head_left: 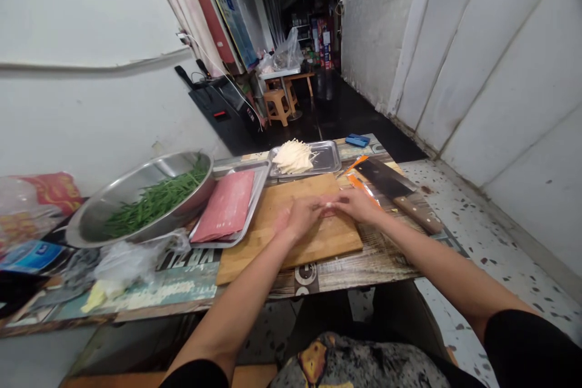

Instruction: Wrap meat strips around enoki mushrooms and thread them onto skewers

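Over the wooden cutting board point(248, 251), my left hand point(301, 216) and my right hand point(357, 205) meet with fingers closed around a small pink roll of sliced meat point(328, 206). Something pale shows at the roll; what lies inside is mostly hidden by my fingers. Left of the board, a stack of flat pink meat slices point(227, 206) lies on a metal tray point(260, 185). Beyond the board, a bunch of enoki mushrooms point(293, 156) rests in a second metal tray point(331, 157).
A cleaver point(386, 179) lies right of the board, beside orange-and-clear packaging point(364, 188). A blue object point(357, 140) sits at the table's far edge. To the left stand a large steel bowl point(193, 209) of cut green beans point(159, 197) and a crumpled plastic bag point(131, 264).
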The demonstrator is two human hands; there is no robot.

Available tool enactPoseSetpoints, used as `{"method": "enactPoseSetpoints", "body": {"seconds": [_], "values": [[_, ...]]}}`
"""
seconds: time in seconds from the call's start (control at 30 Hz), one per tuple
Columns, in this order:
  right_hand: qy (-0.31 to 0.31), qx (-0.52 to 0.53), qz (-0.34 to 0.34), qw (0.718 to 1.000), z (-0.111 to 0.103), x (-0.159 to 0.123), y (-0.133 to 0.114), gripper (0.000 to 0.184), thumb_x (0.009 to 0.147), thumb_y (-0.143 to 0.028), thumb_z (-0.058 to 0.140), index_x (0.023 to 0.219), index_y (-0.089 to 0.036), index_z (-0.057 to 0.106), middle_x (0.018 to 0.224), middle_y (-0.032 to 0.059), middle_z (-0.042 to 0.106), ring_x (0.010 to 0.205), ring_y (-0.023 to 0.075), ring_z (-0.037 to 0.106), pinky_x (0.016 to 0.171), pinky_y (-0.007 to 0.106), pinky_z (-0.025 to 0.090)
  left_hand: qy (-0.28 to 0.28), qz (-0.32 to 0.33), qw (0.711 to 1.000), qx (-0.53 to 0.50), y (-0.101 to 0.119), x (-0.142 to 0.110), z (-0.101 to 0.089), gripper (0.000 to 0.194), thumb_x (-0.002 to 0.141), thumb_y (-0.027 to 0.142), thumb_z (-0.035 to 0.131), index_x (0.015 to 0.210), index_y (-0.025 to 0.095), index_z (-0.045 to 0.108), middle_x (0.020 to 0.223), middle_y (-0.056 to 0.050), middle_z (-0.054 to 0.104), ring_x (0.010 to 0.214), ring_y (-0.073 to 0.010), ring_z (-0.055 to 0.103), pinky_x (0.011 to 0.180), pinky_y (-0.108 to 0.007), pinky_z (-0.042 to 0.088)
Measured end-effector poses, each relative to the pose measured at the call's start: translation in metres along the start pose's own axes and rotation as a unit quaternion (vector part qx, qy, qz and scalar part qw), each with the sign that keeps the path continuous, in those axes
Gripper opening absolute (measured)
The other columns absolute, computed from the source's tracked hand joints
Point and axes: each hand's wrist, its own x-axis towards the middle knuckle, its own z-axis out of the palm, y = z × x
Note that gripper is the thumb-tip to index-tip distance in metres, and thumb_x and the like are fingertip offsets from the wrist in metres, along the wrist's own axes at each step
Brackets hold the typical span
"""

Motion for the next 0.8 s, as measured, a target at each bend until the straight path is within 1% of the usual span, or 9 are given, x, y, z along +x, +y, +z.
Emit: {"method": "enactPoseSetpoints", "body": {"seconds": [0.07,0.17,0.23,0.33,0.37,0.43,0.53,0.67,0.8], "values": [[-0.009,-0.041,-0.046,0.998,0.003,-0.003,0.007,0.009,0.082,-0.02,0.064,0.083,-0.017,0.072,0.085,0.0042,0.072,0.079,0.0166,0.062,0.074,0.025,0.045,-0.029,0.058,0.997,0.043,-0.002,-0.001,-0.001,0.02,0.087,0.025,0.056,0.078,0.016,0.072,0.082,-0.005,0.072,0.074,-0.0136,0.062,0.074,-0.025,0.046],[-0.015,-0.092,-0.14,0.986,0.009,-0.007,0.016,0.018,0.089,-0.021,0.056,0.08,-0.018,0.071,0.084,0.0059,0.07,0.082,0.018,0.06,0.078,0.028,0.045,-0.048,0.11,0.987,0.103,-0.001,-0.003,-0.003,0.028,0.091,0.024,0.049,0.075,0.016,0.07,0.078,-0.005,0.069,0.073,-0.0139,0.06,0.073,-0.026,0.046],[-0.012,-0.116,-0.215,0.97,0.011,-0.009,0.02,0.026,0.094,-0.023,0.048,0.082,-0.018,0.071,0.086,0.008,0.069,0.085,0.0194,0.059,0.08,0.03,0.045,-0.069,0.125,0.979,0.145,0.001,-0.004,-0.004,0.031,0.093,0.024,0.045,0.078,0.015,0.07,0.082,-0.007,0.07,0.077,-0.0157,0.061,0.077,-0.028,0.047],[-0.034,-0.154,-0.297,0.942,0.009,-0.01,0.021,0.031,0.099,-0.026,0.04,0.1,-0.017,0.07,0.105,0.0113,0.067,0.098,0.0212,0.059,0.087,0.035,0.047,-0.116,0.113,0.973,0.163,0.003,-0.005,-0.004,0.031,0.094,0.022,0.041,0.094,0.014,0.07,0.1,-0.01,0.07,0.093,-0.018,0.062,0.087,-0.031,0.048],[-0.048,-0.177,-0.309,0.933,0.007,-0.01,0.021,0.031,0.1,-0.026,0.039,0.104,-0.016,0.068,0.108,0.0122,0.066,0.101,0.0217,0.058,0.089,0.036,0.047,-0.126,0.106,0.973,0.159,0.003,-0.004,-0.004,0.031,0.095,0.022,0.039,0.1,0.014,0.069,0.106,-0.01,0.069,0.099,-0.0181,0.061,0.091,-0.032,0.047],[-0.07,-0.228,-0.317,0.918,0.005,-0.01,0.019,0.029,0.099,-0.027,0.042,0.106,-0.014,0.067,0.107,0.0133,0.066,0.101,0.0224,0.058,0.09,0.037,0.048,-0.142,0.108,0.973,0.149,0.001,-0.005,-0.005,0.034,0.096,0.022,0.036,0.111,0.015,0.065,0.118,-0.01,0.065,0.11,-0.0177,0.058,0.098,-0.032,0.045],[-0.069,-0.264,-0.311,0.91,0.003,-0.009,0.017,0.028,0.099,-0.028,0.044,0.106,-0.013,0.067,0.104,0.0133,0.067,0.098,0.0214,0.059,0.088,0.035,0.049,-0.149,0.145,0.964,0.164,-0.006,-0.007,-0.008,0.035,0.097,0.022,0.035,0.119,0.014,0.061,0.126,-0.01,0.062,0.119,-0.0175,0.055,0.104,-0.033,0.042],[-0.062,-0.269,-0.302,0.913,0.003,-0.007,0.016,0.03,0.1,-0.026,0.041,0.1,-0.014,0.068,0.099,0.0121,0.067,0.092,0.0191,0.061,0.082,0.032,0.051,-0.142,0.205,0.94,0.233,-0.016,-0.009,-0.011,0.028,0.095,0.025,0.046,0.113,0.017,0.065,0.118,-0.01,0.066,0.111,-0.0191,0.06,0.097,-0.035,0.048],[-0.024,-0.288,-0.327,0.9,0.006,-0.007,0.014,0.029,0.1,-0.026,0.041,0.1,-0.012,0.067,0.096,0.0122,0.067,0.091,0.0188,0.061,0.08,0.03,0.051,-0.109,0.228,0.937,0.243,-0.017,-0.009,-0.009,0.026,0.095,0.023,0.044,0.107,0.017,0.067,0.11,-0.009,0.069,0.102,-0.0173,0.064,0.09,-0.032,0.052]]}}
